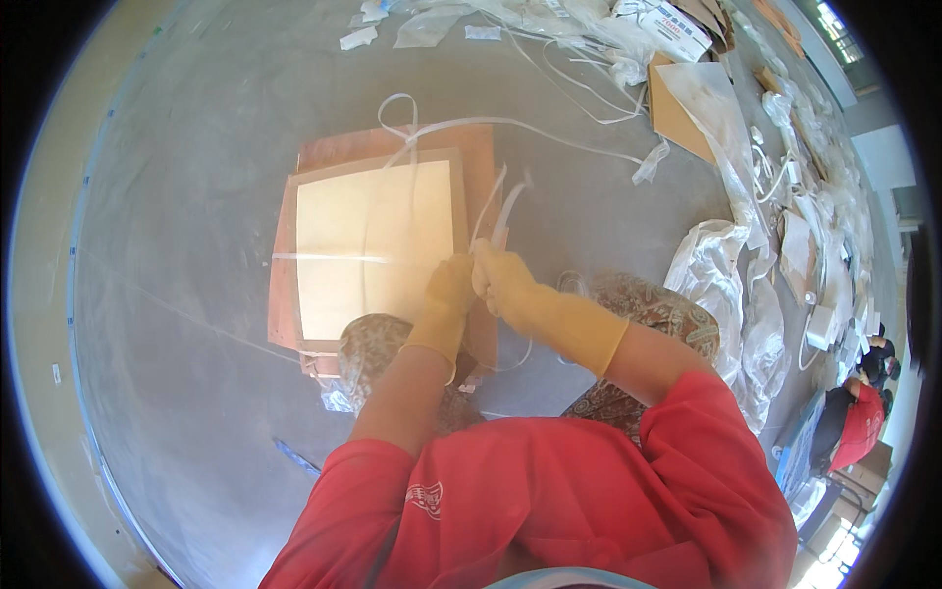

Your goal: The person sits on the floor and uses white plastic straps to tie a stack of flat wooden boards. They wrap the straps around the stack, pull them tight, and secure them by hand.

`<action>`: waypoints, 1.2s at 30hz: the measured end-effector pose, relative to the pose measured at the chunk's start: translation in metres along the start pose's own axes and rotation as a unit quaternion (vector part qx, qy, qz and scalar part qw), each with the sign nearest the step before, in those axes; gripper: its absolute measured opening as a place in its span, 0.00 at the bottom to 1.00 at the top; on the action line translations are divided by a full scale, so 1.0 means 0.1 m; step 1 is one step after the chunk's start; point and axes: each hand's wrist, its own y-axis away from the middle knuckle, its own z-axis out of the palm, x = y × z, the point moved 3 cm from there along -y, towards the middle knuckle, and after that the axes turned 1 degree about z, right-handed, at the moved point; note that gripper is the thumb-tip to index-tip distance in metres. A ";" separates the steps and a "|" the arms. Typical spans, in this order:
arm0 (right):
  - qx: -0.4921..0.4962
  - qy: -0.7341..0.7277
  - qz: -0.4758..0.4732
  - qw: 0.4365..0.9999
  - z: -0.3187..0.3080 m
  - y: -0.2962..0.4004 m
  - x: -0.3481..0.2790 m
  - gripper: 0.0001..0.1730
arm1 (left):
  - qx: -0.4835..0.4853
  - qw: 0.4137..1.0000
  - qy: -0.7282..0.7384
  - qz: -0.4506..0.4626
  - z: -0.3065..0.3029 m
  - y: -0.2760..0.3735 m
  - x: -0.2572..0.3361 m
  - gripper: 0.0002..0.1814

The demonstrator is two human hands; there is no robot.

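Note:
A stack of flattened cardboard [390, 143] lies on the floor before me, with a pale rectangular panel [375, 243] on top. White plastic strapping [331, 257] runs across and along the stack. Both hands wear yellow rubber gloves and meet at the stack's right edge. My right hand [504, 283] grips a strap [508, 206], whose loose ends stick up beyond the fist. My left hand [449, 287] is closed close beside it at the same strap; its fingers are partly hidden. A looped strap tail [399, 118] rests at the stack's far edge.
Clear plastic film [725, 294], cardboard pieces [681, 110] and a printed white carton [666, 29] litter the floor to the right and far side. Two people [857, 427] are at the far right near a blue slatted object [801, 445]. A wall [44, 294] borders the left.

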 end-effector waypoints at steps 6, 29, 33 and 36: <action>-0.019 0.095 -0.048 0.994 0.00 -0.03 0.24 0.27 | 0.020 0.991 0.100 0.090 0.29 -0.16 -0.53 0.10; -0.046 -0.212 0.005 0.976 -0.60 -2.62 1.58 0.43 | 0.128 0.963 0.164 0.171 -0.11 0.10 -0.47 0.15; -0.266 -0.198 0.015 0.943 -0.55 -2.82 1.51 0.39 | 0.114 0.966 0.231 0.023 -0.31 0.25 -0.52 0.17; -0.316 -0.063 -0.130 0.938 -0.19 -3.08 1.32 0.36 | 0.233 0.942 0.240 -0.033 -0.73 0.43 -0.61 0.19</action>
